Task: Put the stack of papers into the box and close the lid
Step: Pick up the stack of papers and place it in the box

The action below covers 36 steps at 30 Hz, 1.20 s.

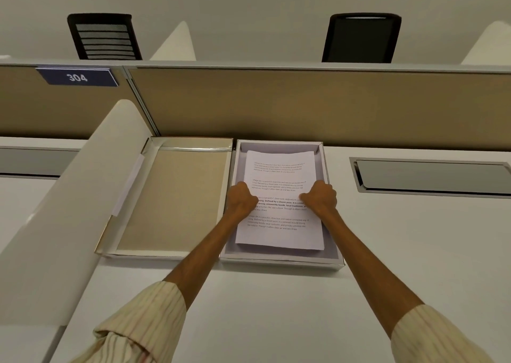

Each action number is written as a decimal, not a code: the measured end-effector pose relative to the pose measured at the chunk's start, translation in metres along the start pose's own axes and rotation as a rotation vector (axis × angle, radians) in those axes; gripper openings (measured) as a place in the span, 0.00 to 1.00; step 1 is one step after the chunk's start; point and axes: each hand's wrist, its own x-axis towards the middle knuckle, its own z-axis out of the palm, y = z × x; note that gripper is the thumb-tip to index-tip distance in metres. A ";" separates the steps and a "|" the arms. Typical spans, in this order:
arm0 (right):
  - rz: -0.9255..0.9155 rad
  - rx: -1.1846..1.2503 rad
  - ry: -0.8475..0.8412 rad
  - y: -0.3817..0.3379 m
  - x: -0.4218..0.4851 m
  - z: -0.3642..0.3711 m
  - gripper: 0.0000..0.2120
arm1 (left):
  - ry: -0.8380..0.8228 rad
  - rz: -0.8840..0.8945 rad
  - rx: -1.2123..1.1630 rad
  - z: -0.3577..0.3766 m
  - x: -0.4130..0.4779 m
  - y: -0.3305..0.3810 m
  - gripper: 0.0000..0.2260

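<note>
A stack of printed white papers lies inside an open white box on the desk, its near edge a little raised above the box floor. My left hand grips the stack's left edge and my right hand grips its right edge, thumbs on top of the sheets. The box lid lies upside down, beige inside showing, right beside the box on its left.
A beige partition wall stands just behind the box and lid. A white curved divider slopes along the left. A grey cable hatch is set in the desk at right. Two black chairs stand beyond the partition.
</note>
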 end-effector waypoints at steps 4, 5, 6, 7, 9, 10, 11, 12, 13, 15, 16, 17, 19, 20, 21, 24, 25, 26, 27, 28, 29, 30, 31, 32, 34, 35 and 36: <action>0.032 0.028 -0.010 0.001 0.001 -0.001 0.15 | 0.009 -0.005 -0.001 0.003 -0.003 -0.002 0.11; 0.037 0.040 -0.008 0.001 0.001 -0.001 0.17 | 0.012 -0.002 -0.001 0.003 -0.004 -0.002 0.11; 0.037 0.050 -0.005 0.002 0.001 -0.001 0.17 | 0.014 0.001 -0.001 0.004 -0.004 -0.002 0.10; 0.035 0.056 -0.005 0.003 0.000 0.000 0.18 | 0.015 0.004 -0.001 0.004 -0.005 -0.002 0.10; 0.033 0.060 -0.005 0.003 -0.001 0.000 0.18 | 0.011 0.007 0.014 0.005 -0.006 -0.003 0.10; 0.035 0.060 -0.004 0.004 -0.001 0.001 0.18 | 0.006 0.006 0.029 0.005 -0.006 -0.003 0.11; 0.038 0.058 -0.004 0.004 -0.001 0.001 0.17 | 0.002 0.005 0.045 0.005 -0.007 -0.004 0.11; 0.041 0.051 -0.004 0.004 -0.001 0.001 0.17 | 0.002 0.006 0.059 0.006 -0.008 -0.004 0.11; 0.042 0.043 -0.004 0.004 -0.001 0.001 0.17 | 0.004 0.007 0.071 0.006 -0.008 -0.005 0.11; 0.043 0.032 -0.001 0.004 0.000 0.002 0.16 | 0.008 0.005 0.089 0.006 -0.010 -0.004 0.12; 0.044 0.031 0.000 0.005 0.000 0.003 0.16 | 0.010 0.005 0.094 0.007 -0.010 -0.004 0.12; 0.045 0.031 0.000 0.005 0.001 0.003 0.16 | 0.012 0.006 0.093 0.007 -0.010 -0.004 0.12; 0.045 0.030 -0.001 0.006 0.001 0.003 0.16 | 0.010 0.008 0.081 0.006 -0.011 -0.004 0.11; 0.045 0.029 -0.003 0.006 0.001 0.002 0.16 | 0.012 0.014 0.075 0.006 -0.011 -0.004 0.11; 0.046 0.030 -0.005 0.005 0.001 0.002 0.16 | 0.015 0.017 0.066 0.006 -0.011 -0.004 0.11; 0.030 0.039 -0.011 0.005 -0.002 0.001 0.14 | 0.022 0.017 0.032 0.005 -0.014 -0.006 0.11; 0.019 0.038 -0.011 0.005 -0.003 0.001 0.13 | 0.028 0.022 0.023 0.006 -0.016 -0.007 0.11; 0.007 0.033 -0.005 0.005 -0.005 0.000 0.12 | 0.037 0.025 0.017 0.006 -0.018 -0.008 0.11; -0.004 0.029 0.004 0.004 -0.007 0.000 0.12 | 0.046 0.030 0.011 0.006 -0.022 -0.008 0.10; -0.015 0.022 0.013 0.003 -0.010 -0.001 0.12 | 0.059 0.038 0.004 0.005 -0.026 -0.008 0.10; -0.029 0.016 0.024 0.002 -0.012 -0.002 0.11 | 0.071 0.046 -0.003 0.006 -0.031 -0.008 0.10; -0.042 0.006 0.036 0.000 -0.016 -0.004 0.11 | 0.080 0.056 -0.010 0.006 -0.036 -0.008 0.11; -0.053 -0.001 0.048 -0.003 -0.020 -0.005 0.11 | 0.088 0.069 -0.014 0.005 -0.041 -0.008 0.11; -0.064 -0.009 0.060 -0.006 -0.024 -0.008 0.11 | 0.100 0.090 -0.015 0.002 -0.045 -0.007 0.11; -0.095 -0.024 0.087 -0.014 -0.033 -0.013 0.10 | 0.149 0.121 -0.020 -0.003 -0.053 -0.006 0.12; -0.115 -0.027 0.095 -0.018 -0.039 -0.015 0.11 | 0.181 0.117 -0.028 -0.008 -0.058 -0.006 0.12; -0.138 -0.030 0.100 -0.022 -0.044 -0.016 0.12 | 0.209 0.109 -0.034 -0.017 -0.064 -0.007 0.13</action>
